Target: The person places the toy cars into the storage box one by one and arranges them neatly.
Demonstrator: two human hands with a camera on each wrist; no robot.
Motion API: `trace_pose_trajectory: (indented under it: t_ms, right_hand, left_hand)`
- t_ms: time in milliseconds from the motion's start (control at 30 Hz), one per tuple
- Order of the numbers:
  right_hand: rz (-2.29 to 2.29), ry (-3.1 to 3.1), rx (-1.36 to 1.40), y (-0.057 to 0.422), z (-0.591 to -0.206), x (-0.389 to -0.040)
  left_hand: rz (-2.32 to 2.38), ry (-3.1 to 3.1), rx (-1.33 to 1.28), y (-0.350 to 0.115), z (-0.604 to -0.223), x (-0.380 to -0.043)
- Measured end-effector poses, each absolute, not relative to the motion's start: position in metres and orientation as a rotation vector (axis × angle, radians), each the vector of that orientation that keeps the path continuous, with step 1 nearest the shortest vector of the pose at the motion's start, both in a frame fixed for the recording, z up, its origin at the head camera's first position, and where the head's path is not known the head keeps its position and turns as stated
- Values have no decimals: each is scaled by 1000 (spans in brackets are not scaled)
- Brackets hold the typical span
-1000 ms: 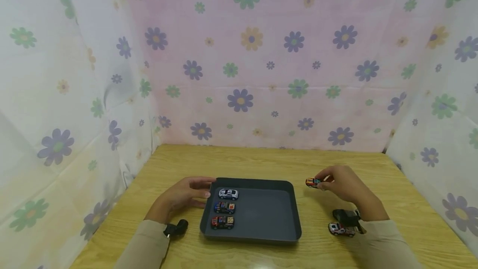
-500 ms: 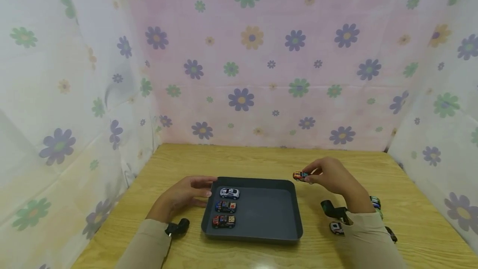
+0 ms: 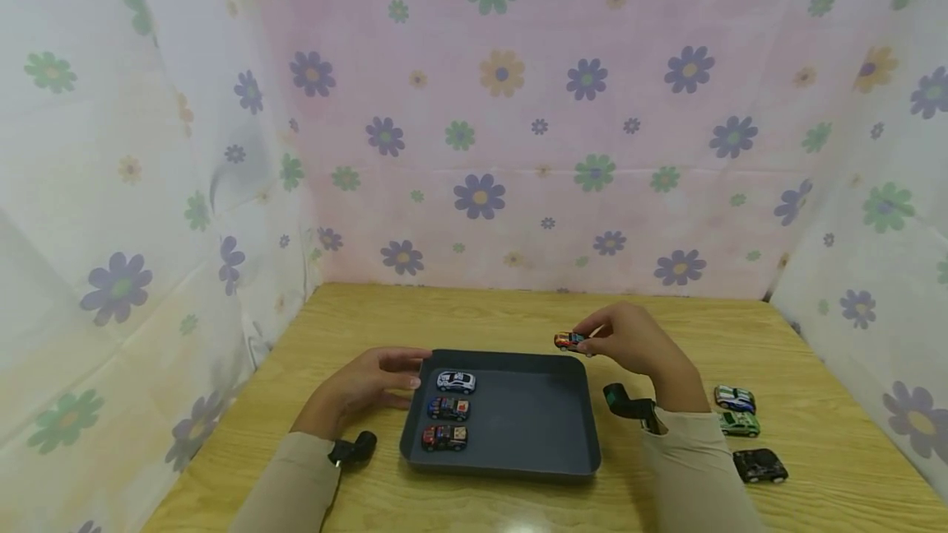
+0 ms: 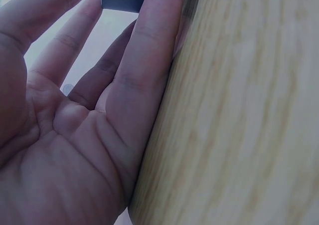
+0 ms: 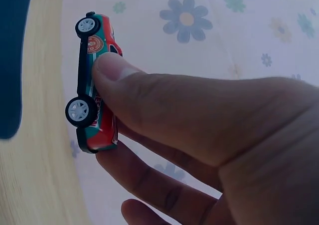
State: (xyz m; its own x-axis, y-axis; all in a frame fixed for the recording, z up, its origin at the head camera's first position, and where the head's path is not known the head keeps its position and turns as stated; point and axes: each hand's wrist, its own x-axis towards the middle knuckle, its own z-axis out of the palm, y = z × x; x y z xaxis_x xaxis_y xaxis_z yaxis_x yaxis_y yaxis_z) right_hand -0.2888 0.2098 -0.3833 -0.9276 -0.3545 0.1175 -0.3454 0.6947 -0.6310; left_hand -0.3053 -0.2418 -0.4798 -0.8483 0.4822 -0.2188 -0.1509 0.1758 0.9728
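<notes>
Between thumb and fingers, my right hand (image 3: 625,344) pinches a red and teal toy car (image 5: 102,120), held above the tray's far right corner in the head view. Its white-hubbed wheels face the table side in the right wrist view. My left hand (image 3: 370,385) lies along the left side of the dark grey tray (image 3: 529,426), its fairly straight fingers touching the rim. Inside the tray, along the left wall, three toy cars form a column: a white one (image 3: 455,382), a blue one (image 3: 448,409) and a red and black one (image 3: 444,437).
Right of the tray, partly beside the right sleeve, stand a white and blue toy car (image 3: 735,398), a green toy car (image 3: 739,424) and a black toy car (image 3: 760,465). Flowered cloth (image 3: 518,146) hangs around the wooden table (image 3: 444,315).
My right hand has carried the red and teal car leftward and slightly up, from right of the tray to its far right corner. The left hand stays at the rim.
</notes>
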Motion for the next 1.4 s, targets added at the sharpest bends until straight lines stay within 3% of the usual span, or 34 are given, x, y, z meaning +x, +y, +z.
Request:
trace_pose_trajectory:
  t_ms: [633, 1400]
  right_hand:
    - [-1056, 2861, -621, 147, -394, -291]
    - [-828, 2884, -662, 108, -425, -292]
  left_hand:
    - [1751, 1910, 295, -239, -479, -307]
    - [1721, 1962, 303, -241, -479, -306]
